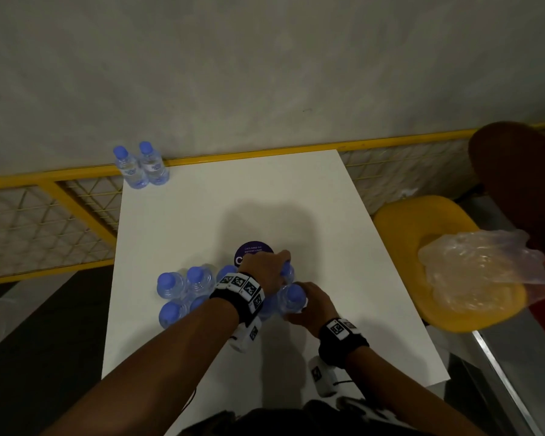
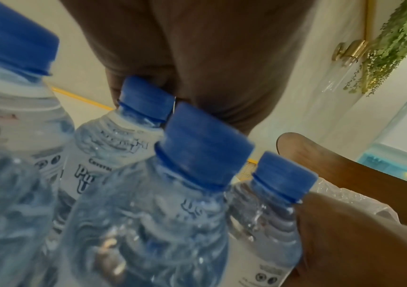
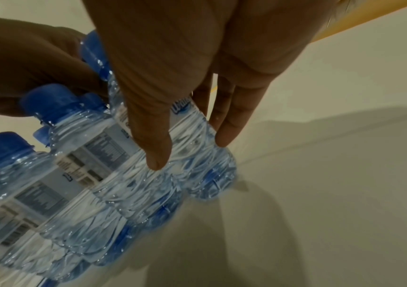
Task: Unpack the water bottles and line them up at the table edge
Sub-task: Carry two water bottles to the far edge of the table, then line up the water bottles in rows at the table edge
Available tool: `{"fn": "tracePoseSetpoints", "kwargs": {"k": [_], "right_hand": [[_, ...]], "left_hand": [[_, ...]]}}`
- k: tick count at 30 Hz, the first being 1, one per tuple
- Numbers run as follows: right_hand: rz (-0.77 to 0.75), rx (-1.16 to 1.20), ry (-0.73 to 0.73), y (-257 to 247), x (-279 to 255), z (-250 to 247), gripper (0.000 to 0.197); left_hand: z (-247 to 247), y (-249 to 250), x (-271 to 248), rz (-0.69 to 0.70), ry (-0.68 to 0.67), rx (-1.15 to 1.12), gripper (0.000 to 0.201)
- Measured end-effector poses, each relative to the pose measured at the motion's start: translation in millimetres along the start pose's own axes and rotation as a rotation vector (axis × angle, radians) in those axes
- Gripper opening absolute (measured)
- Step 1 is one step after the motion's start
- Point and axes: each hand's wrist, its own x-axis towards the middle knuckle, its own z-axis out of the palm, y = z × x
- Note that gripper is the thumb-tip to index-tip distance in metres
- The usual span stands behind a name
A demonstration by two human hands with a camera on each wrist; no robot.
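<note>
A cluster of small clear water bottles (image 1: 183, 294) with blue caps stands on the white table (image 1: 265, 199), near its front. My left hand (image 1: 265, 272) reaches over the cluster and its fingers curl round the cap of one bottle (image 2: 145, 97) at the far right of the group. My right hand (image 1: 315, 306) grips the neighbouring bottle (image 1: 293, 298) by its body, thumb (image 3: 155, 147) in front and fingers behind. Two more bottles (image 1: 142, 166) stand side by side at the table's far left corner.
A round purple sticker (image 1: 254, 251) lies on the table just beyond my hands. A yellow railing (image 1: 233, 154) runs behind the far edge. To the right, a yellow chair (image 1: 400, 234) holds crumpled clear plastic wrap (image 1: 472, 272), beside a dark brown chair (image 1: 523, 171).
</note>
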Motion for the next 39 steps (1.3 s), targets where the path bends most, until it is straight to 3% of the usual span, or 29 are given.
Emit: {"fn": "tracePoseSetpoints", "kwargs": {"k": [18,23,26,29,33,37,39], "right_hand": [[-0.024,-0.116,-0.114,-1.0,9.0,3.4,0.058],[-0.020,-0.126,-0.123,-6.7,-2.8,-10.5,0.085],[-0.047,-0.061,-0.078,-14.5,-13.9,-26.6,0.093],[-0.175,-0.107,-0.047,-33.3,-27.4,-44.7,0.072],[-0.334,-0.118,0.004,-53.8,-25.7,-46.8,0.063],[-0.501,-0.208,-0.095,-104.5,-8.5,-28.9,0.036],[-0.557,-0.233,-0.137,-132.9,-1.6,-16.6,0.033]], "left_hand": [[10.1,-3.4,-1.0,-0.002,0.053,-0.019,0.035],[1.7,-8.4,-8.4,-0.002,0.028,-0.149,0.046],[-8.3,-16.4,-23.8,0.004,0.151,-0.246,0.042],[-17.0,-28.4,-50.1,0.005,0.287,-0.283,0.030],[-22.2,-54.4,-96.2,-0.021,0.419,-0.275,0.031],[-14.7,-82.7,-134.2,-0.132,0.483,-0.288,0.024],[-9.8,-92.1,-149.9,-0.235,0.499,-0.270,0.024]]}}
